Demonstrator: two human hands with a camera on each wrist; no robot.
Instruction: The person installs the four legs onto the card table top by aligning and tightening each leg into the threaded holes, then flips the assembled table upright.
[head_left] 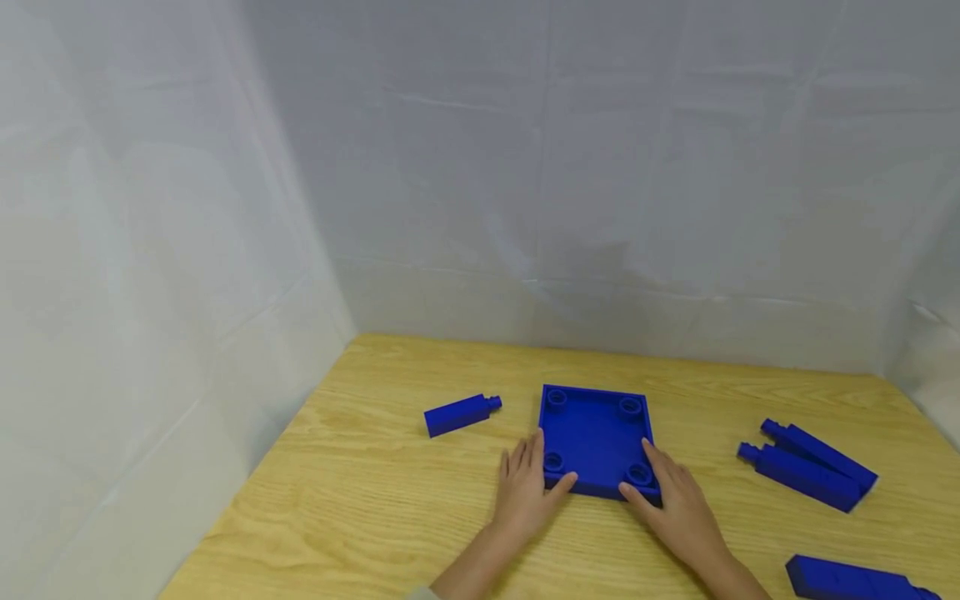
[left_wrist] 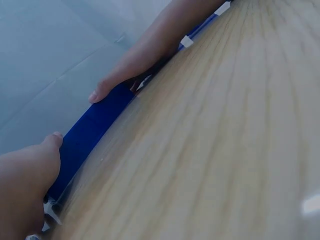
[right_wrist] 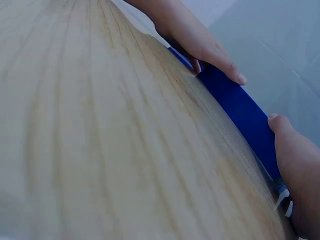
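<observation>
Blue square plastic tray, socketed at four corners, flat at table centre, pinched at near edge by left hand and right hand, thumbs apparently on the rim. Sockets empty; blue plastic pegs unfitted at 9 o'clock, 3 o'clock, 4 o'clock.

Square tray mid-table, one peg left of it, paired pegs right (touching), another peg nearer

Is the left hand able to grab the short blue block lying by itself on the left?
Probably yes: the left hand lies near the short blue block, with only bare wooden table between.
</observation>
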